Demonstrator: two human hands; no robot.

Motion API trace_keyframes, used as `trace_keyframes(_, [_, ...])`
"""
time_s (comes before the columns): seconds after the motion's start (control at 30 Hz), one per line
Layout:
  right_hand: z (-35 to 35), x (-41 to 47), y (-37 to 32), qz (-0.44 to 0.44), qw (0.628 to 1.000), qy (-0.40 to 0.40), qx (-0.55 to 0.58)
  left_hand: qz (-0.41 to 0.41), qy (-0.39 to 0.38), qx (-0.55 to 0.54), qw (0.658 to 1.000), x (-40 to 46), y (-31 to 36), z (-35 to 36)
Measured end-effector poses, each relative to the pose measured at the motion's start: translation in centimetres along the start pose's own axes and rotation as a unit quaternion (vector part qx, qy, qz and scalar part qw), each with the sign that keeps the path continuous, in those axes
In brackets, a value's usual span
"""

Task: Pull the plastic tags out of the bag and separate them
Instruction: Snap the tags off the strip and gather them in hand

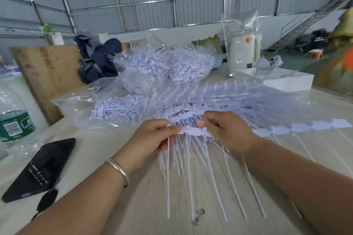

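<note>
A strip of white plastic tags point(193, 131) with long thin tails hanging toward me is held over the table. My left hand point(154, 137) pinches its left end and my right hand point(227, 131) pinches it a little to the right. More joined tag strips point(271, 129) fan out to the right on the table. A clear plastic bag point(84, 105) holding loose tags lies behind my left hand. Farther back sits a large heap of tags point(172, 65) in clear plastic.
A black phone point(44, 166) lies at the left on the table point(118, 223), beside a green-labelled water bottle point(15, 124). A wooden board point(47, 74) and dark cloth point(97, 59) stand behind. A white box point(286, 82) and a wrapped white appliance point(242, 51) sit back right.
</note>
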State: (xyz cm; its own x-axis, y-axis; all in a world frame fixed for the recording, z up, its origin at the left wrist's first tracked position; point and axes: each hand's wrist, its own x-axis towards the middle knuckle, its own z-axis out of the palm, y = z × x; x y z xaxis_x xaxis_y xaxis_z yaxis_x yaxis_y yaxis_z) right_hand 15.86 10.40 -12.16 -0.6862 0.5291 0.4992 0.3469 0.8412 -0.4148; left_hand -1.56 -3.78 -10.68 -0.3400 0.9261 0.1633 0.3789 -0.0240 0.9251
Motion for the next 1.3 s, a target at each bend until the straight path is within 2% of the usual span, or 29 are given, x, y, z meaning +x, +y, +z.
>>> trace_keyframes(0.13, [-0.9,-0.6,-1.0,0.023,0.998,0.012,0.049,0.0,0.004,-0.027,1.0,-0.1,-0.1,0.0])
trace_keyframes(0.27, [-1.7,-0.8,-2.5,-0.003,0.997,0.022,0.078,0.0,-0.006,-0.099,0.995,-0.3,0.2,-0.2])
trace_keyframes(0.43, [-1.4,-1.0,-2.9,0.025,0.969,-0.028,0.244,-0.033,-0.059,-0.224,0.972,-0.2,0.3,-0.2])
trace_keyframes(0.57, [-1.7,-1.0,-2.9,0.058,0.98,-0.031,0.187,-0.063,-0.077,-0.293,0.951,-0.5,0.6,0.0])
trace_keyframes(0.67, [-2.2,-1.0,-3.2,0.074,0.968,-0.065,0.231,-0.08,-0.097,-0.339,0.932,-0.7,0.9,0.2])
trace_keyframes(0.8, [-2.2,-1.4,-4.0,0.039,0.95,-0.093,0.297,-0.105,-0.194,-0.385,0.896,-1.2,0.9,1.0])
trace_keyframes(0.87, [-1.9,-1.6,-4.4,0.032,0.95,-0.116,0.29,-0.099,-0.265,-0.376,0.882,-1.5,0.9,1.4])
trace_keyframes(0.93, [-1.8,-1.8,-4.5,0.027,0.953,-0.132,0.27,-0.113,-0.291,-0.364,0.878,-1.5,1.0,1.7])
trace_keyframes(1.1, [-1.9,-1.8,-4.4,0.023,0.95,-0.116,0.288,-0.12,-0.261,-0.352,0.891,-1.3,1.3,1.4])
trace_keyframes(1.2, [-2.4,-1.4,-4.2,0.02,0.929,-0.097,0.356,-0.085,-0.221,-0.349,0.907,-1.0,2.1,0.2])
trace_keyframes(1.3, [-3.1,-1.0,-3.6,0.03,0.906,-0.06,0.419,-0.076,-0.143,-0.333,0.929,-0.6,2.2,-1.5])
